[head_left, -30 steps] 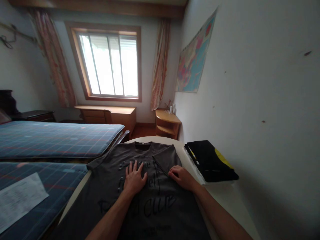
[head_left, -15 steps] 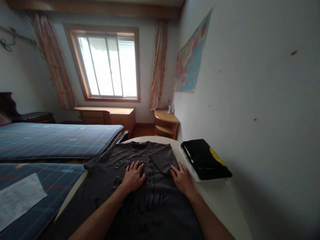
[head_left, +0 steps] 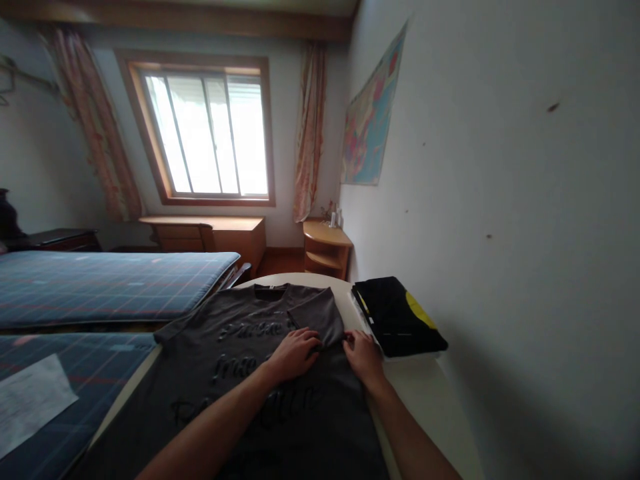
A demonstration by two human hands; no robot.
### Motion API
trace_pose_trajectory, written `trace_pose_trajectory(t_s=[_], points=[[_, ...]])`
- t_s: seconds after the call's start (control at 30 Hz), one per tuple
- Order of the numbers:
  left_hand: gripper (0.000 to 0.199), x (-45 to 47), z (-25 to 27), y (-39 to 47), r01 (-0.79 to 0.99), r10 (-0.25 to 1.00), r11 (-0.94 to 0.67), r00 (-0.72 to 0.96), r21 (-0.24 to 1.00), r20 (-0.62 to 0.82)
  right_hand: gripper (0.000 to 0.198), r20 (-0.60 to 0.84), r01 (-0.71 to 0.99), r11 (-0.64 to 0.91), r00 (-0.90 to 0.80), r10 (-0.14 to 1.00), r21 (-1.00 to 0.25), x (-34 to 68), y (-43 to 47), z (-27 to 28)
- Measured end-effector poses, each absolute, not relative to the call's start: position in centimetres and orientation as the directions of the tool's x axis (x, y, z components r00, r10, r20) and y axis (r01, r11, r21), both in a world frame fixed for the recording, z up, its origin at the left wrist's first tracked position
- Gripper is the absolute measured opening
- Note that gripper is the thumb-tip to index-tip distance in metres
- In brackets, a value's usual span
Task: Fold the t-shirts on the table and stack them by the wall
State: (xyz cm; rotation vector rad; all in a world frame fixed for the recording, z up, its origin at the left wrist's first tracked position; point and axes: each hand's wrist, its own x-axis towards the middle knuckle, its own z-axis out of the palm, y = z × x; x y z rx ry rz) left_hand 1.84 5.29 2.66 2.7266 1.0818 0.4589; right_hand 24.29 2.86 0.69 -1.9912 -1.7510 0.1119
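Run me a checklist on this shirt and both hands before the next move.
1. Shirt on the table, print up: ok.
2. Sleeves alike: not ok; the right-side sleeve lies folded in over the front, while the left-side sleeve points outward.
3. Left hand on the shirt, by the folded sleeve: ok.
4. Right hand gripping the shirt's edge: cannot tell; its fingers are curled there.
5. Black folded cloth off the shirt: ok, beside it.
6. Bottom hem flat: cannot tell, out of frame.
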Motion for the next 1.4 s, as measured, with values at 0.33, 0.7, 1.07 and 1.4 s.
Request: trace_pose_trajectory(t_s=[0.33,0.7,1.07,1.4], points=[[0.029,1.9,2.4,6.1,0.615,0.675,-0.736,0.631,0.285,0.383,0.024,0.279,0.882,-0.004,0.153,0.948,-0.472,24.3,3.2,1.4],[0.039,0.7,1.8,9.9,0.878,0.921,-0.343,0.244,0.334,0.305,0.042,0.281,0.909,0.07,0.054,0.958,-0.41,24.3,3.5,0.9],[0.029,0.3,0.9,15.0,0.84,0.964,-0.166,0.029,0.516,0.263,0.046,0.281,0.908,0.072,0.051,0.958,-0.412,24.1,3.2,1.3],[0.045,0.4,1.0,11.6,0.813,0.882,-0.427,0.277,0.396,0.382,0.043,0.264,0.919,0.045,0.066,0.962,-0.393,24.1,3.0,1.4]])
